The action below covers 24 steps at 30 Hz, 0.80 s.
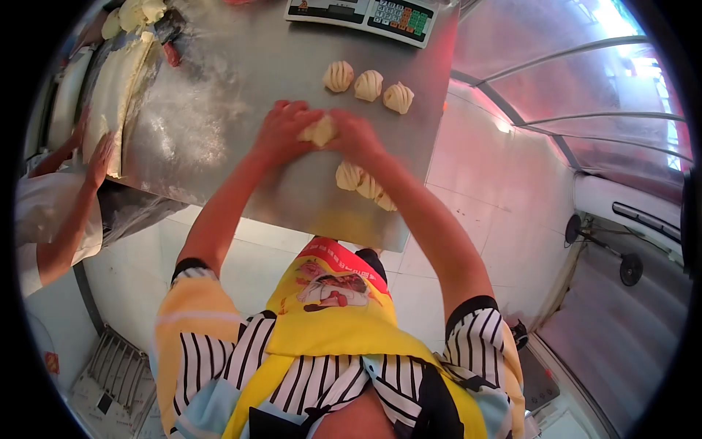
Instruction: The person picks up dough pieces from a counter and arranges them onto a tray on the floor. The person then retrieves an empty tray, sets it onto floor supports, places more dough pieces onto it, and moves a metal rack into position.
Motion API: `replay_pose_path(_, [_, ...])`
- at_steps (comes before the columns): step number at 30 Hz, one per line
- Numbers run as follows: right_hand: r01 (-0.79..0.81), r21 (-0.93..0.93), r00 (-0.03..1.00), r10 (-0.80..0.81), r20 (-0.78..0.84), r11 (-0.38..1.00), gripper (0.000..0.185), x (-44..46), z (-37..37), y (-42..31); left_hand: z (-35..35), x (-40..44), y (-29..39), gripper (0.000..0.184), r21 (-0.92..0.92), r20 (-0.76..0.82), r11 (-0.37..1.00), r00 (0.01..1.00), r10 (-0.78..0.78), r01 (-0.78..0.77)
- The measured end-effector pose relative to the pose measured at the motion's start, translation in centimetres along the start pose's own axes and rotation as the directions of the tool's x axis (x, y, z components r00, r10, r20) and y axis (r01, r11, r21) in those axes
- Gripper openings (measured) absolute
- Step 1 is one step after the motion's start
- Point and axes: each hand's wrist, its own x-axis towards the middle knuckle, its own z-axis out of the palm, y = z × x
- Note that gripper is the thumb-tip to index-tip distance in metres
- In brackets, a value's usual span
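Observation:
Between my two hands, over the steel table (256,80), is a pale dough piece (319,131). My left hand (284,130) wraps its left side with bent fingers, and my right hand (351,136) presses its right side. Three shaped dough pieces with ridged tops (368,85) sit in a slanting row beyond my hands. Nearer to me, more ridged pieces (349,175) lie in a row, partly hidden by my right forearm.
A digital scale (398,20) stands at the table's far edge. At the left, a co-worker's hands (101,157) touch a long dough sheet (117,95). A red-handled tool (171,54) lies near floury patches.

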Motion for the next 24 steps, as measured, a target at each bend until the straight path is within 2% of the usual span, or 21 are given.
replay_pose_path(1, [0.032, -0.037, 0.999, -0.032, 0.007, 0.999, 0.055, 0.3, 1.5, -1.3, -0.6, -2.5, -0.9, 0.059, 0.045, 0.005, 0.999, 1.000, -0.019, 0.019])
replay_pose_path(2, [0.037, -0.182, 0.995, -0.020, 0.094, 0.983, 0.056, 0.2, 2.5, -2.6, -0.9, -4.4, -1.1, 0.059, 0.089, 0.009, 0.995, 0.999, -0.039, 0.038])
replay_pose_path(4, [0.089, -0.453, 0.964, 0.038, 0.264, 0.887, 0.059, -1.3, 3.6, -5.8, -0.7, -7.3, -0.1, 0.064, 0.044, -0.005, 0.997, 0.998, -0.057, 0.058])
replay_pose_path(6, [0.234, -0.371, 0.970, -0.243, 0.023, 0.899, 0.072, -5.7, 0.5, -6.7, -1.5, -9.0, 1.3, 0.069, 0.032, -0.014, 0.997, 0.997, -0.071, 0.071])
replay_pose_path(8, [0.062, -0.314, 0.984, -0.111, -0.142, 0.947, 0.084, -10.1, -3.1, -5.8, -2.1, -8.1, 3.8, 0.074, 0.052, -0.024, 0.995, 0.996, -0.083, 0.084])
replay_pose_path(10, [-0.116, -0.451, 0.969, 0.001, -0.248, 0.885, 0.088, -13.8, -3.6, -2.3, -3.2, -7.5, 4.3, 0.076, 0.084, -0.037, 0.996, 0.999, -0.007, 0.010])
replay_pose_path(11, [-0.104, -0.435, 0.976, 0.008, -0.217, 0.894, 0.088, -14.0, -2.9, -1.8, -3.3, -7.4, 4.4, 0.077, 0.098, -0.031, 0.995, 0.999, 0.038, -0.035])
replay_pose_path(13, [-0.076, -0.404, 0.986, 0.008, -0.167, 0.912, 0.087, -13.0, -2.2, -1.2, -2.2, -7.0, 4.3, 0.074, 0.110, 0.004, 0.994, 1.000, 0.008, -0.008])
replay_pose_path(17, [0.072, -0.401, 0.997, -0.076, 0.007, 0.913, 0.082, -9.6, -1.7, -1.6, 0.0, -6.4, 3.4, 0.068, 0.138, 0.065, 0.989, 0.997, 0.049, -0.057])
replay_pose_path(19, [0.182, -0.347, 0.983, -0.161, 0.089, 0.920, 0.076, -8.3, -2.1, -1.0, 0.8, -6.3, 2.9, 0.059, 0.112, -0.015, 0.989, 0.995, 0.102, -0.099])
replay_pose_path(20, [0.156, -0.318, 0.987, -0.137, 0.083, 0.935, 0.073, -8.3, -2.1, -0.9, 1.2, -6.5, 3.0, 0.055, 0.107, -0.062, 0.987, 0.990, 0.124, -0.117])
replay_pose_path(22, [0.136, -0.246, 0.988, -0.115, 0.099, 0.960, 0.066, -7.7, -1.5, -1.6, 1.2, -7.4, 3.9, 0.049, 0.067, 0.024, 0.997, 0.999, 0.048, -0.049])
replay_pose_path(23, [0.091, -0.258, 0.986, -0.051, 0.158, 0.962, 0.063, -7.9, -0.9, -2.7, 0.7, -8.5, 3.8, 0.046, 0.065, 0.063, 0.998, 0.998, -0.019, 0.015])
replay_pose_path(24, [0.067, -0.267, 0.972, -0.003, 0.233, 0.961, 0.061, -8.6, -0.2, -3.9, 0.3, -10.5, 4.2, 0.042, -0.049, 0.069, 0.996, 0.995, -0.070, 0.074])
